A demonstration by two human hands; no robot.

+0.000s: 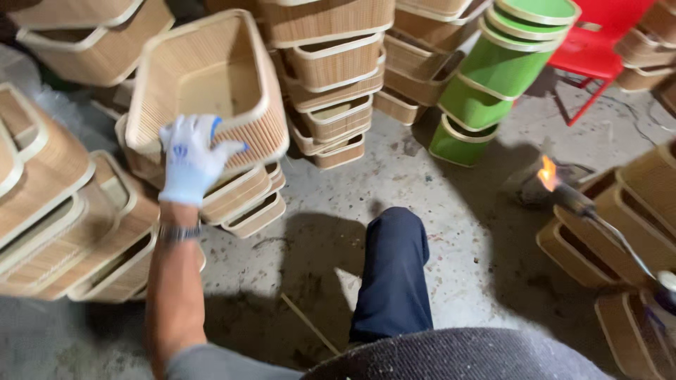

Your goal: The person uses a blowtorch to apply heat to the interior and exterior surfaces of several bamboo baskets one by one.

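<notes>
My left hand (190, 162), in a white glove with blue marks, grips the lower rim of a rectangular woven bamboo basket (211, 77). The basket is tipped up with its open side facing me, above a stack of similar baskets (243, 204). A gas torch (598, 218) with a thin metal wand reaches in from the right, and an orange flame (546, 173) burns at its tip. Only a white sliver of my right hand (666, 283) shows at the right edge, on the torch's rear end. My leg in dark trousers (394, 274) stretches forward between them.
Stacks of tan baskets stand at the left (63, 211), the back (334, 77) and the right (634, 211). Green baskets (493, 77) lean in a stack at the back right beside a red plastic chair (595, 42). A thin stick (310, 324) lies on the concrete floor.
</notes>
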